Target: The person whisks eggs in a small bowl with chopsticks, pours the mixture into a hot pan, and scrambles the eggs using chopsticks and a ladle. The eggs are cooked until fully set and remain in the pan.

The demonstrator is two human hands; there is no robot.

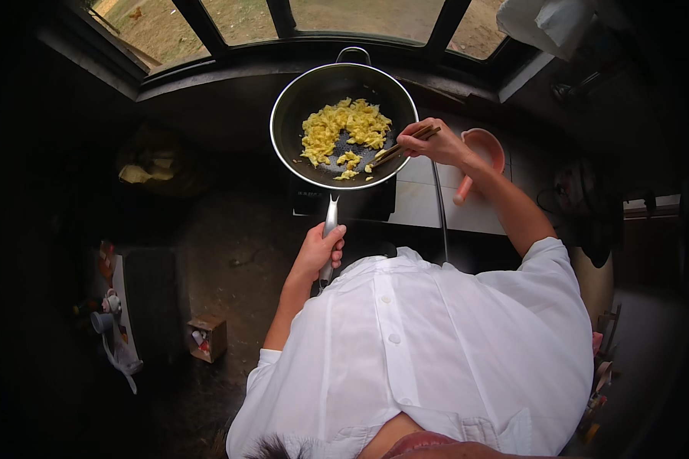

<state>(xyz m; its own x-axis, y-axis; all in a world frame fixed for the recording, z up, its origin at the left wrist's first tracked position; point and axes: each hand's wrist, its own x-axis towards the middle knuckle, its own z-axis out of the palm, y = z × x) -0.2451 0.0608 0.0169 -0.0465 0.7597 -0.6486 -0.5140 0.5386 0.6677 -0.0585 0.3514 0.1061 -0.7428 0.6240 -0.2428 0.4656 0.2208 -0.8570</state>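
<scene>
My left hand (320, 251) is wrapped around the metal handle (331, 215) of a dark wok (293, 109) with a bright rim. Pieces of yellow scrambled egg (324, 129) lie in a curved heap across its middle, with smaller bits toward the near side. Between the fingers of my right hand (433, 140) is a pair of wooden chopsticks (399, 148). Their tips reach down inside the wok's right side, beside a few egg pieces. A black cooktop (344, 201) shows partly under the wok; the rest of it is hidden.
A pink plastic dipper (496, 150) lies on the white tiled counter (416, 198) beneath my right forearm. A black cord (440, 212) runs over the counter's edge. Windows (362, 20) stand beyond the wok. On the floor at left is a cardboard box (209, 338) with items inside.
</scene>
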